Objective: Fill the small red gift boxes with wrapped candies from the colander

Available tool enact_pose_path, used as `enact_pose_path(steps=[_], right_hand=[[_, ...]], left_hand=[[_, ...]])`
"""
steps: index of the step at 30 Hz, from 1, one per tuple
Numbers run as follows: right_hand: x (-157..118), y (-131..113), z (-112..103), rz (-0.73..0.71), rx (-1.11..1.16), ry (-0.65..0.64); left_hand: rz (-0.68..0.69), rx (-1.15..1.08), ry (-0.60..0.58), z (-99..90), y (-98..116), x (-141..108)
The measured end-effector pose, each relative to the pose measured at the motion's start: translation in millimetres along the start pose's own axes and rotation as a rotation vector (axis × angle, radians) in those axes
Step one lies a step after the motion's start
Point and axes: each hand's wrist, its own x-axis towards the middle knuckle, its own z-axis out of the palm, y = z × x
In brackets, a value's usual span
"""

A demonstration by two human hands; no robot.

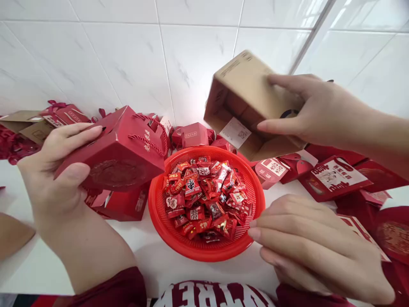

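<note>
My left hand (pixel 53 170) grips a red gift box (pixel 124 149) with a twisted cord handle, holding it tilted beside a red plastic basket (pixel 156 213). Inside the basket lies a heap of red-wrapped candies (pixel 204 200). Over the basket's right rim hovers my right hand (pixel 316 243), fingers bent and pressed together; whatever they may hold is hidden. Above the basket's far right side, another person's hand (pixel 306 102) holds a brown cardboard box (pixel 249 85), its open side tipped downward with a white label at the edge. Whether that box holds anything cannot be seen.
Red gift boxes (pixel 335 177) crowd the right side of the white table (pixel 179 273). More small red boxes (pixel 194 135) line the tiled wall (pixel 128 55). At far left are brown open boxes (pixel 36 130) and red ribbons (pixel 24 147).
</note>
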Motion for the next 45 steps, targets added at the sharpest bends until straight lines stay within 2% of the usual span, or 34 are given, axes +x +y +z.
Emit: enact_pose_path(steps=[2,3,7,11,13,15,18,20,23,25,28,31,36,40,45], right_hand=[[8,-1,-2,-0.276,-0.188,-0.032],[10,-1,-3,-0.329,-0.202,-0.049],[5,-1,-2,-0.319,-0.179,-0.059],[-2,6,3,-0.23,-0.136,-0.001],[0,14,5,-0.186,-0.151,-0.029],[5,25,8,-0.124,-0.189,-0.093],[13,46,16,0.008,-0.231,-0.245],[16,60,24,0.105,-0.246,-0.369],[17,76,36,0.244,-0.28,-0.544],[18,81,42,0.297,-0.312,-0.583],[20,81,48,0.312,-0.363,-0.542],[21,78,52,0.303,-0.375,-0.537],[20,75,56,0.286,-0.399,-0.584],[19,72,57,0.292,-0.44,-0.612],[19,72,54,0.309,-0.407,-0.621]], left_hand=[[0.035,-0.004,0.037,3.4,-1,3],[0.066,-0.033,0.066,6.0,-1,5],[0.142,-0.164,0.155,13.4,-6,12],[0.12,-0.13,0.078,12.2,-8,11],[0.128,-0.093,-0.035,15.0,-5,10],[0.17,-0.07,-0.211,25.2,0,9],[0.269,-0.017,-0.481,54.6,7,7],[0.279,-0.015,-0.639,77.5,6,5],[0.173,-0.022,-0.908,100.7,-1,5],[0.117,-0.014,-0.973,103.5,-7,6],[0.053,0.08,-0.948,94.5,-5,4],[-0.032,0.268,-0.882,87.6,11,-5],[0.004,0.482,-0.885,101.6,37,-26],[-0.077,0.504,-0.874,111.7,38,-29],[-0.157,0.472,-0.813,111.6,32,-32]])
